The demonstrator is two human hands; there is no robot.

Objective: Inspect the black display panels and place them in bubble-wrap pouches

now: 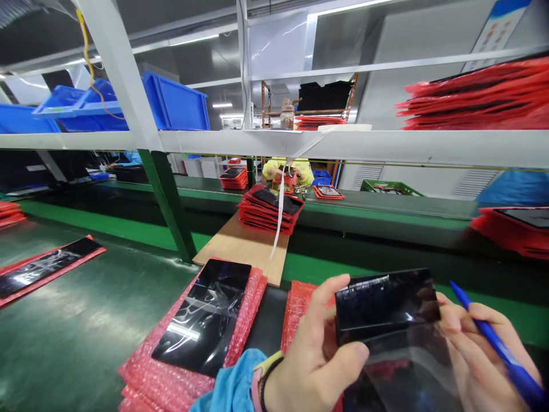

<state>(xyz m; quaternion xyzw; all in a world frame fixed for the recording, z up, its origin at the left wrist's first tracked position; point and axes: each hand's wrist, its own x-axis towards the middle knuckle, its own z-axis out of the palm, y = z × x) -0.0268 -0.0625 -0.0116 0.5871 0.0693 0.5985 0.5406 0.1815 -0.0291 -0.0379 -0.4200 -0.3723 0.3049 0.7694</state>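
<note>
My left hand (317,349) grips a glossy black screen panel (381,300) by its left edge, thumb in front and fingers behind. A sheet of clear film (412,366) hangs across the panel's lower part. With the fingertips of my right hand (480,343) I pinch at the panel's right edge, where the film meets it. A blue pen-like tool (493,335) lies between those same fingers, its tip pointing up and left. Left of my hands, another black screen panel (206,315) rests on a pile of red bubble-wrap sleeves (150,383).
More red bubble wrap (298,303) lies behind my left hand. A wooden board (229,243) bridges toward a stack of red-wrapped panels (270,209). A white shelf beam (343,146) and green post (167,206) stand ahead. Across the line sits a person in yellow (304,169).
</note>
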